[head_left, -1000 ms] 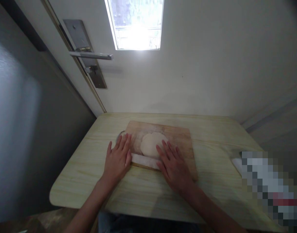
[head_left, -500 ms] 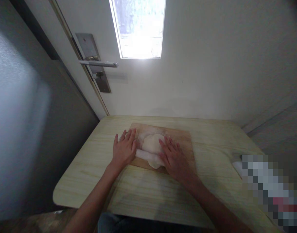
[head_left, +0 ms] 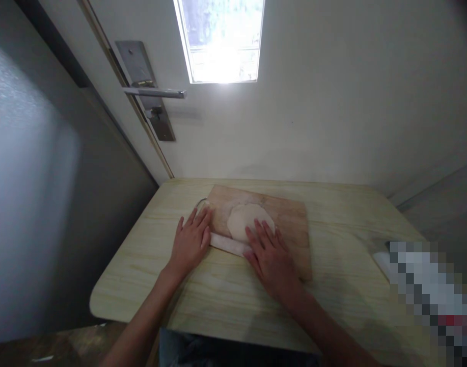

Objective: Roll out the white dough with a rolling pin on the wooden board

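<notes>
Dough [head_left: 248,218]: pale flattened round lying on the wooden board [head_left: 290,229], toward its left half, flour dusted around it.
Rolling pin [head_left: 229,244]: pale, lies across the near edge of the dough, angled slightly down to the right; only the middle stretch shows between the two hands.
Left hand [head_left: 190,243]: flat, palm down, fingers spread and straight, pressing on the left end of the rolling pin at the board's left edge. Not wrapped round anything, an open flat press.
Right hand [head_left: 270,257]: flat and open as well, palm on the right end of the rolling pin, fingertips [head_left: 256,232] reaching onto the near rim of the dough.
Board: rectangular, brown, set on the light wood-grain table [head_left: 141,265], skewed a little, its far left corner nearer the wall.
Metal ring [head_left: 200,204]: thin curved loop just off the board's far left corner, partly hidden; what it belongs to I cannot tell.
Background: white door with a steel lever handle [head_left: 157,93] and a bright narrow window pane [head_left: 222,46] above the table.
Right edge: pixelated block [head_left: 428,285] on the table, well apart from the board.
</notes>
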Action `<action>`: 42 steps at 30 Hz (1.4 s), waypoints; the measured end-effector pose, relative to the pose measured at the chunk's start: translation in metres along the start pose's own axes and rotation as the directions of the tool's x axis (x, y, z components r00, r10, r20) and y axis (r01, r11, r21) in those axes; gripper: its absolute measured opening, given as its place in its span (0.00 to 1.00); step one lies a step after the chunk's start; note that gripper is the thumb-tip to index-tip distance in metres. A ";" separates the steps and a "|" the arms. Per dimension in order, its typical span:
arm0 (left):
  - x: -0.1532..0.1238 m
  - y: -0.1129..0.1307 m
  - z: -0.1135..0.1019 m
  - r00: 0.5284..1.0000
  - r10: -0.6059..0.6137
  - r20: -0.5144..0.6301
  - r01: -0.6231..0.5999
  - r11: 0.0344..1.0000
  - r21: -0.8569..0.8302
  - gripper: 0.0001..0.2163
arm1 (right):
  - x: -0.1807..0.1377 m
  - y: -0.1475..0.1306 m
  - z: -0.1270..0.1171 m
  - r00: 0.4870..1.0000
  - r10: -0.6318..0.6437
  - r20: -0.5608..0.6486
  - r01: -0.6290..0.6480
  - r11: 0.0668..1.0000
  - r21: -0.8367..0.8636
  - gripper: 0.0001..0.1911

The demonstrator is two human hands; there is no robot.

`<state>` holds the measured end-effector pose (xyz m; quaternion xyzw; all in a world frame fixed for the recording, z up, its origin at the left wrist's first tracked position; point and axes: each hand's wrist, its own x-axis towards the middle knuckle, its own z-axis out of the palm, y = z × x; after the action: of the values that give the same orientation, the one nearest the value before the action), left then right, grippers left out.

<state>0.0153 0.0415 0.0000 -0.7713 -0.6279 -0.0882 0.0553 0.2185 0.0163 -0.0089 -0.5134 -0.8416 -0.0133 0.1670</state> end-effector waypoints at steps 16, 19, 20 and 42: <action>-0.029 -0.022 -0.015 0.870 -0.323 -0.373 0.064 0.824 -0.563 0.21 | -0.015 0.023 0.002 0.971 -0.141 -0.192 0.140 0.990 -0.016 0.13; -0.021 -0.027 -0.021 0.929 -0.217 -0.301 0.011 0.826 -0.563 0.21 | -0.008 0.050 -0.007 0.969 0.027 -0.246 0.028 0.975 0.220 0.11; -0.016 -0.027 -0.021 0.964 -0.100 -0.246 -0.050 0.841 -0.538 0.22 | -0.004 0.059 -0.010 0.968 0.090 -0.234 -0.014 0.950 0.311 0.12; 0.058 0.034 0.008 0.764 0.633 0.125 -0.582 0.759 -0.291 0.40 | 0.027 0.104 0.005 0.921 0.343 -0.185 -0.173 0.785 0.595 0.16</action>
<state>0.0607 0.0916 0.0046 -0.9394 -0.3291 -0.0544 -0.0790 0.2965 0.0893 -0.0214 -0.5440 -0.6952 0.1877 0.4306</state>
